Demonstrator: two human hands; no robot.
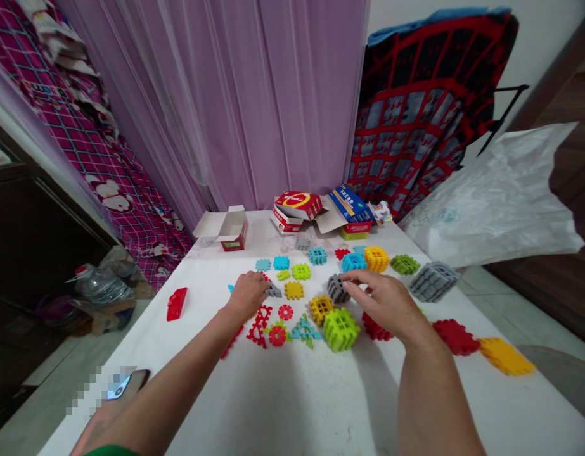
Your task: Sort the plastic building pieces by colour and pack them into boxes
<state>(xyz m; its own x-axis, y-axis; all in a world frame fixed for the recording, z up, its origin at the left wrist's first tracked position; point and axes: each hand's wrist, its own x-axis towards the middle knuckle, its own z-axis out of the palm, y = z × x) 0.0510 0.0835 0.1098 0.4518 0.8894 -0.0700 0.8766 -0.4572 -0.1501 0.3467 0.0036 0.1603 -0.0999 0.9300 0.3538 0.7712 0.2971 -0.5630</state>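
My right hand (380,297) pinches the edge of a dark grey interlocking block stack (337,289) with thumb and fingertips. Close in front of it are a mustard yellow block (321,308) and a lime green block (341,329). Across the table my left hand (249,294) is closed, its fingertips on a grey toothed piece (274,290); the fingers hide part of it. A flat yellow piece (294,291) lies between the hands. Red lattice pieces (258,327), red wheel pieces (277,335) and light blue triangular pieces (304,329) lie in front of them.
Opened cardboard boxes stand at the back: a small one (234,233), a red one (299,206) and a blue one (350,204). A white plastic bag (492,202) is at the right edge beside a grey stack (433,282). A phone (129,383) lies front left, a red piece (177,304) beyond it.
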